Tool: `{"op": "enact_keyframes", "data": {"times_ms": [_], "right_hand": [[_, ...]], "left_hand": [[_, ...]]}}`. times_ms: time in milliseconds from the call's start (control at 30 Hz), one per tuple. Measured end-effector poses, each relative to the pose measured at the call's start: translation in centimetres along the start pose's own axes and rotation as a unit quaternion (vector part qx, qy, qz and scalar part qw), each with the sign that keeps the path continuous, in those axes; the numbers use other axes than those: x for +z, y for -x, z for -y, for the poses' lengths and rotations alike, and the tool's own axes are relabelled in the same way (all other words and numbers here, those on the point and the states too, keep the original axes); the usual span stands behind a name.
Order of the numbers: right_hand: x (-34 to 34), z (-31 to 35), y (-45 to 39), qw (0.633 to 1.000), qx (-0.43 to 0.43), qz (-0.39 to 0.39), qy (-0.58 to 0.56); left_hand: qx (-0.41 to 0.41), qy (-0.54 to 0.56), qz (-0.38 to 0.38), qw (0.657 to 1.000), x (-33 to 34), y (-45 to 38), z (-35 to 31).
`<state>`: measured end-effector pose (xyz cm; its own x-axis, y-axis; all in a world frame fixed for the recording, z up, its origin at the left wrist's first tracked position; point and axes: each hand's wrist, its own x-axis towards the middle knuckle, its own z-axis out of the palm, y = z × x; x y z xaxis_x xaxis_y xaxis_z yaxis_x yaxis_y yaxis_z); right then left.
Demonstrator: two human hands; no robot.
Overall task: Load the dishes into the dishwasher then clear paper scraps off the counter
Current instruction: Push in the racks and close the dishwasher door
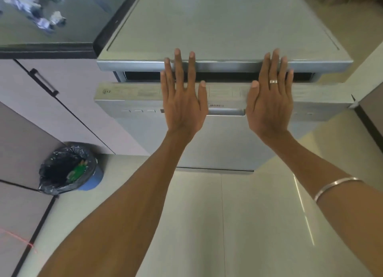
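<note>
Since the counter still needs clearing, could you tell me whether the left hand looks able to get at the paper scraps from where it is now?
Probably yes. The left hand lies flat on the dishwasher door; the paper scraps sit uncovered on the counter up to its left, nothing between.

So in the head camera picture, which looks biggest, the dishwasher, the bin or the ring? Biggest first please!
1. Dishwasher, by far the largest.
2. Bin with the black bag, on the floor.
3. Ring on the right hand, tiniest, though it sits nearer the camera than the bin.
</note>
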<state>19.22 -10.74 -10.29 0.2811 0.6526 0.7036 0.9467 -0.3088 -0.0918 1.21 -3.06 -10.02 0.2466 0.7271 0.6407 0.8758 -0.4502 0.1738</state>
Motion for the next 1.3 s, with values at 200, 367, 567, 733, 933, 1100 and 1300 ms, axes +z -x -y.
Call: {"op": "enact_keyframes", "data": {"times_ms": [200, 367, 567, 733, 933, 1100, 1300], "right_hand": [[1.8, -0.4, -3.0, 0.999, -0.019, -0.034, -0.038], [1.7, -0.3, -3.3, 0.998, -0.009, -0.034, -0.059], [0.5, -1.0, -3.2, 0.993, -0.032, 0.058, -0.099], [-0.4, -1.1, -3.8, 0.989, -0.028, 0.091, -0.112], [-0.5, -0.7, -5.2, 0.992, -0.007, 0.04, -0.117], [-0.4, -0.4, -6.2, 0.997, -0.012, 0.013, -0.073], [-1.5, -0.5, -7.4, 0.995, -0.046, 0.091, -0.02]], "left_hand": [[0.028, -0.024, 0.02, 0.999, 2.1, -3.8, 0.6], [0.041, -0.007, 0.02, 0.999, 2.0, -4.1, 0.9], [0.084, 0.026, 0.097, 0.991, 0.3, -4.2, 3.0], [0.069, 0.053, 0.125, 0.988, -1.1, -4.7, 2.6], [0.07, 0.053, 0.069, 0.994, -1.2, -5.2, 2.2], [0.053, 0.028, 0.038, 0.997, -0.3, -6.3, 1.7], [0.057, -0.033, 0.089, 0.994, -1.5, -7.1, 1.1]]}}
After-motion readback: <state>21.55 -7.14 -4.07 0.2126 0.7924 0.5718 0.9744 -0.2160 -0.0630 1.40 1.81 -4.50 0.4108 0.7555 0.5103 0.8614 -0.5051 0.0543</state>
